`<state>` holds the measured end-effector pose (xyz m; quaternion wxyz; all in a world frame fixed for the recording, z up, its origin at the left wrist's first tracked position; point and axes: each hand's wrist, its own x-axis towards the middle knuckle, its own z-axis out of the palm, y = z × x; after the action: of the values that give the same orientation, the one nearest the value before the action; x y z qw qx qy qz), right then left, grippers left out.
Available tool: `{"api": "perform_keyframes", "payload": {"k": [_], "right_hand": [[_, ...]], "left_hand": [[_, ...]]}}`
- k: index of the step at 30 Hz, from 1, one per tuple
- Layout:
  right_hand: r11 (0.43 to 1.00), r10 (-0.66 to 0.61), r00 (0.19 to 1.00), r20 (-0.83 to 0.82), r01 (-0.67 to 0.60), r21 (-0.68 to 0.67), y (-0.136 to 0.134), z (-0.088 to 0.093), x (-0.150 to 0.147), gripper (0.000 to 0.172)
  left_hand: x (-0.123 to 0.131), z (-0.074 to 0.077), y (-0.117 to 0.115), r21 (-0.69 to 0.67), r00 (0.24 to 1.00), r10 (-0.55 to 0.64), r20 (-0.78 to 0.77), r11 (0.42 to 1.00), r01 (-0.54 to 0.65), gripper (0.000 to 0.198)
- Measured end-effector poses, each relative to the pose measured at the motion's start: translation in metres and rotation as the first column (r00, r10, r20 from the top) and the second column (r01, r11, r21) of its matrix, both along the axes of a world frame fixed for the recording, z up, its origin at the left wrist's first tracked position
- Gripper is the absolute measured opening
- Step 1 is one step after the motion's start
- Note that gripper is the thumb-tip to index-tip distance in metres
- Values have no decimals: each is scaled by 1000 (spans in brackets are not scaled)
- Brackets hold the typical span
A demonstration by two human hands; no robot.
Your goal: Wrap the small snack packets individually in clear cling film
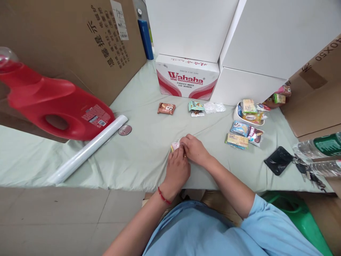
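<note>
A small snack packet (175, 145), pale with pink and yellow on it, lies on the cloth-covered table in front of me. It is mostly covered by my fingers. My left hand (178, 169), a red cord bracelet at its wrist, is closed on the near side of the packet. Against it, my right hand (195, 151) is closed with its fingertips pinched at the packet's right side. Farther back lie a brown snack packet (166, 108), a green snack packet (196, 106) and a crumpled clear wrapper (214, 107).
To the right, a white bowl (235, 115) holds several snacks, with more packets (236, 140) before it. A black pouch (278, 160), keys and bottles lie beyond. At left are a red jug (53, 103) and a plastic roll (89, 149). A Wahaha carton (186, 80) stands behind.
</note>
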<state>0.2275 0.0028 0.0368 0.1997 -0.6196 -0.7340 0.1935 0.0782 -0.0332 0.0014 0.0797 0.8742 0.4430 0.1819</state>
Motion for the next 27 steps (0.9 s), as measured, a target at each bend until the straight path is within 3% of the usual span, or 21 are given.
{"api": "perform_keyframes", "payload": {"k": [4, 7, 11, 14, 17, 20, 22, 25, 27], "right_hand": [[1000, -9, 980, 199, 11, -8, -2, 2, -21, 20], [998, -61, 960, 273, 53, 38, -12, 3, -35, 19], [990, -137, 938, 318, 120, 73, -23, -5, -54, 52], [978, -205, 946, 250, 189, 89, -26, -15, -53, 49], [959, -262, 965, 20, 258, 119, -33, -21, -28, 36], [922, -332, 901, -277, 372, 104, -48, -23, 15, 36], [867, -432, 790, -434, 497, 43, -61, -24, 49, 41], [743, -563, 563, -605, 665, -73, -75, -23, 103, 53], [701, -586, 484, -649, 706, -106, -74, -19, 140, 59]], "left_hand": [[-24, -3, -3, 3, 966, -79, 247, 997, 81, 58], [-46, 0, -5, 55, 931, -46, 363, 998, 28, 45], [-69, -4, -2, 106, 911, 86, 403, 984, -139, 26], [-79, -15, 3, 108, 928, 117, 354, 980, -165, 20], [-84, -25, 5, 80, 950, 85, 300, 990, -114, 18], [-85, -29, 4, 69, 952, 58, 301, 994, -83, 18], [-84, -28, 3, 75, 950, 60, 307, 993, -87, 18], [-82, -27, 2, 87, 953, 53, 298, 993, -83, 18], [-81, -27, 2, 93, 957, 50, 287, 992, -80, 18]]}}
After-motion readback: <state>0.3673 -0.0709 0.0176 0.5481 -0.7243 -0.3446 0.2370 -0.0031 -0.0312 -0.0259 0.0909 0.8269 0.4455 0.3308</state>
